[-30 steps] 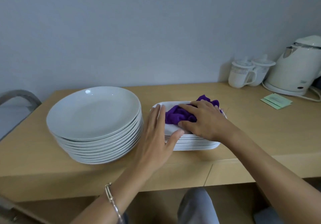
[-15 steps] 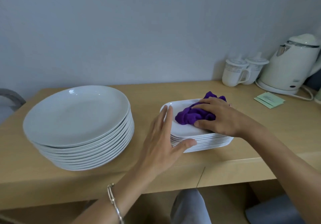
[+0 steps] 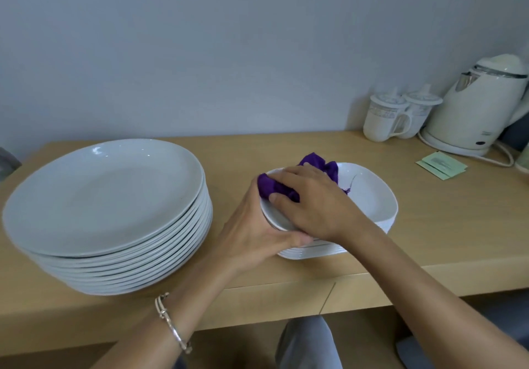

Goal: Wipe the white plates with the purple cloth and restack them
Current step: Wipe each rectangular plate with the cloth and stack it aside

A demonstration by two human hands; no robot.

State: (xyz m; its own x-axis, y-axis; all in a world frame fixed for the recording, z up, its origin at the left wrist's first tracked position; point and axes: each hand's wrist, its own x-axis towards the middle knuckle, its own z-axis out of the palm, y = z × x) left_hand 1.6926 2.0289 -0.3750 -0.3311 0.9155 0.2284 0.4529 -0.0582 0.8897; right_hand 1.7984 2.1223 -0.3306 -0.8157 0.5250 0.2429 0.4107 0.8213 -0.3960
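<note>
A tall stack of large round white plates (image 3: 108, 202) stands on the left of the wooden table. To its right is a lower stack of small squarish white plates (image 3: 369, 197). My right hand (image 3: 315, 202) presses the bunched purple cloth (image 3: 317, 165) onto the left part of the top small plate. My left hand (image 3: 254, 234) grips the near-left rim of that small stack, thumb under the front edge. The cloth is partly hidden under my fingers.
At the back right stand two white lidded mugs (image 3: 398, 117) and a white electric kettle (image 3: 481, 111) with its cord. Green sachets (image 3: 440, 165) lie in front of the kettle. The table's front edge (image 3: 372, 283) runs just below the stacks. The wall is close behind.
My right hand has slid the cloth from the plate's right side to its left side. My left hand has closed from resting beside the small stack to gripping its rim.
</note>
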